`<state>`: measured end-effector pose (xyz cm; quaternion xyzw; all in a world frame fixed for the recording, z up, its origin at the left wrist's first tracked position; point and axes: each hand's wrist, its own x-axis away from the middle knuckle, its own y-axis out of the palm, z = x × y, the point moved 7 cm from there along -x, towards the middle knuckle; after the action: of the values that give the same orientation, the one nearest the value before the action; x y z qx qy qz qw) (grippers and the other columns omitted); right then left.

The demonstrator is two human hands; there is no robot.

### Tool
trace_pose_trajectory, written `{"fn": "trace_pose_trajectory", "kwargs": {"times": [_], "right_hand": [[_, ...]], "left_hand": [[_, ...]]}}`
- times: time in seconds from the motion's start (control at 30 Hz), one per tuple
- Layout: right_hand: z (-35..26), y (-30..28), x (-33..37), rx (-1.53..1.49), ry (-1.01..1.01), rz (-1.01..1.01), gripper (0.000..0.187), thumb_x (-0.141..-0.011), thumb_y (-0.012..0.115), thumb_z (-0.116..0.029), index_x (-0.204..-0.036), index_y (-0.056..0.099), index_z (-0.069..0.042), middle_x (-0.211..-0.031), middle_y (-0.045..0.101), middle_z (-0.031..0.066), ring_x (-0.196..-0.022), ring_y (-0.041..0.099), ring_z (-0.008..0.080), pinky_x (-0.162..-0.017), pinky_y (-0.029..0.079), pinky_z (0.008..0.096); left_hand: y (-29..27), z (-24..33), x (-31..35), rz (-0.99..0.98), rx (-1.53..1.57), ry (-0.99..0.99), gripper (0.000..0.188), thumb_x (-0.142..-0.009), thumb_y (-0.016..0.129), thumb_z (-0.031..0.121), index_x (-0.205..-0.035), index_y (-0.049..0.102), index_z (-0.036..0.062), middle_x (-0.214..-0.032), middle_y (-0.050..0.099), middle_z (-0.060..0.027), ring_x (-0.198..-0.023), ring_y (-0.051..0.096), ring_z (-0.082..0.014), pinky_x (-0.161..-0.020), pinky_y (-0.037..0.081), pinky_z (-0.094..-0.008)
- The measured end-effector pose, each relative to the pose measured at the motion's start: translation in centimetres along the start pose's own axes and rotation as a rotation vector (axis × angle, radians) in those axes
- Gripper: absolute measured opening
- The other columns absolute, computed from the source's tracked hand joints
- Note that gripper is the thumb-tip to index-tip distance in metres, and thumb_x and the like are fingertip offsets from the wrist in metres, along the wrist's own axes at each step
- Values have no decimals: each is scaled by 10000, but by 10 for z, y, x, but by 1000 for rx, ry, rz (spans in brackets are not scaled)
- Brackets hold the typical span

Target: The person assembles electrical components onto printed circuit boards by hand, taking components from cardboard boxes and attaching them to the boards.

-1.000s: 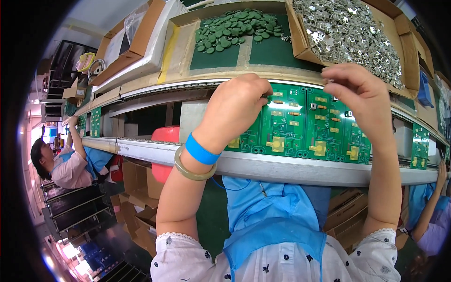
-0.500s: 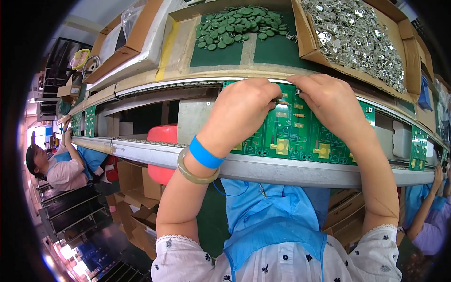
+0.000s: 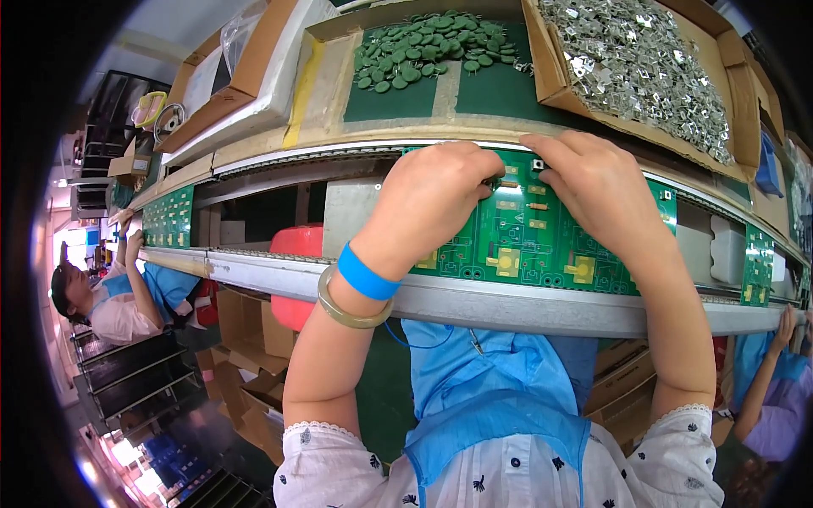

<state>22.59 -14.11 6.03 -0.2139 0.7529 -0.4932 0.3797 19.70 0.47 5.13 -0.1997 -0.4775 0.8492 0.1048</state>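
A green circuit board (image 3: 532,241) lies on the rails of the line in front of me, with both hands over its far part. My left hand (image 3: 445,190) has its fingertips pinched together close to a small resistor; anything between them is hidden. My right hand (image 3: 597,182) holds its thumb and forefinger apart around a small silver metal clip (image 3: 538,164) at the board's far edge. An orange striped resistor (image 3: 538,207) sits between the hands. Another metal clip (image 3: 666,195) stands near the board's right end.
Beyond the rail lie a heap of green disc components (image 3: 415,52) and a cardboard box (image 3: 555,76) of metal clips. More boards stand on the line at left (image 3: 169,218) and right (image 3: 756,262). The near metal rail (image 3: 474,306) runs before me; co-workers are at both sides.
My right thumb and forefinger have parted, so the metal clip between them shows. The left hand stays nearly in place. The board at far left has moved right along the line.
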Motion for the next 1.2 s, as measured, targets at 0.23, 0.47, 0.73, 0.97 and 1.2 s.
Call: {"fn": "trace_pose_trajectory", "kwargs": {"times": [0.23, 0.47, 0.73, 0.97, 1.2], "right_hand": [[7, -40, 20, 11, -39, 108, 211, -808, 677, -103, -1015, 678, -64, -820, 650, 87, -801, 656, 304, -728, 513, 402], [75, -93, 61, 13, 135, 367, 119, -855, 695, -108, -964, 723, -68, -877, 688, 99, -798, 660, 314, -734, 529, 409], [160, -99, 51, 333, 248, 171, 154, -816, 719, -88, -957, 772, -118, -914, 683, 64, -993, 615, 285, -877, 500, 419], [169, -90, 45, 316, 239, 124, 149, -810, 720, -75, -949, 765, -105, -939, 673, 75, -993, 611, 288, -874, 495, 432], [192, -131, 86, -180, 439, 661, 192, -894, 724, -116, -1082, 736, -77, -990, 723, 84, -860, 675, 209, -767, 522, 303]], "left_hand": [[5, 5, -6, -42, 1, 9, 162, -775, 733, 68, -933, 707, 44, -879, 692, -138, -836, 668, -353, -741, 530, -426], [15, 24, -15, -43, 9, 34, 148, -768, 747, 63, -913, 720, 49, -856, 697, -133, -813, 677, -337, -716, 537, -408], [38, 56, -37, -47, 55, 81, 165, -780, 741, 73, -941, 711, 64, -898, 714, -118, -856, 688, -323, -742, 559, -412], [5, 86, -80, 1, 86, 102, 192, -838, 763, 113, -998, 711, 20, -920, 694, -117, -760, 678, -253, -643, 535, -346], [49, 106, -170, 111, 130, 165, 152, -854, 723, 138, -943, 727, 15, -881, 705, -155, -775, 682, -331, -708, 537, -402]]}}
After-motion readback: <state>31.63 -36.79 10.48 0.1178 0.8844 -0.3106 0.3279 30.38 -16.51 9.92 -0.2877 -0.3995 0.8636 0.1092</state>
